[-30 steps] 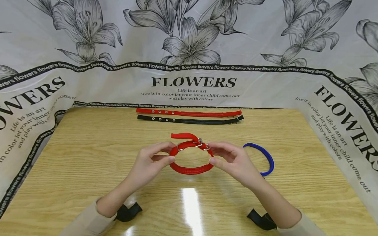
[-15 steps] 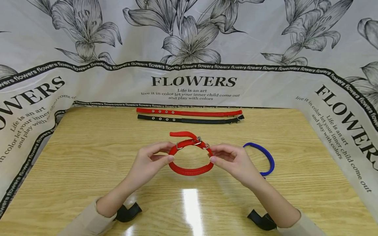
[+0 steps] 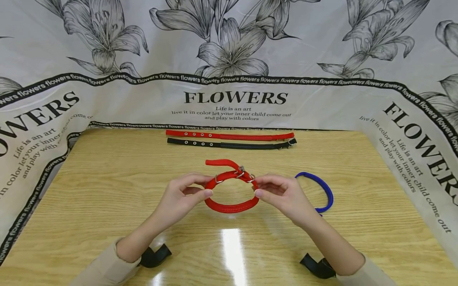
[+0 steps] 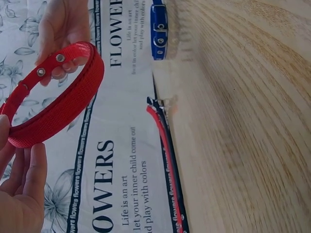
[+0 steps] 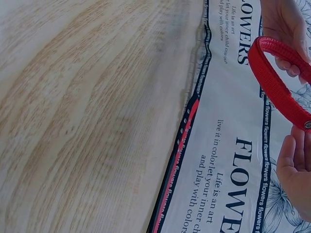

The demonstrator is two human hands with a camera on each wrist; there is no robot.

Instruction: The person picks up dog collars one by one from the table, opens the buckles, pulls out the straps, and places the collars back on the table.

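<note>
A red collar [image 3: 231,208], buckled into a loop, is held up above the table between both hands. Its free end sticks out toward the upper left past the metal buckle, and a metal ring sits near the right side. My left hand [image 3: 186,192] pinches the loop's left side between thumb and fingers. On the opposite side my right hand [image 3: 280,194] pinches it the same way. The left wrist view shows eyelets in the strap of the red collar [image 4: 73,109]; the right wrist view has the collar [image 5: 274,85] at its right edge.
A blue collar [image 3: 325,192], closed in a loop, lies on the table [image 3: 107,171] just right of the right hand, partly hidden by it. Along the back edge a straight red collar [image 3: 243,137] and a black collar [image 3: 247,146] lie side by side. Flower-printed cloth [image 3: 136,103] stands behind.
The red collar shifts very slightly in the hands; both hands keep their pinch and stay almost still.
</note>
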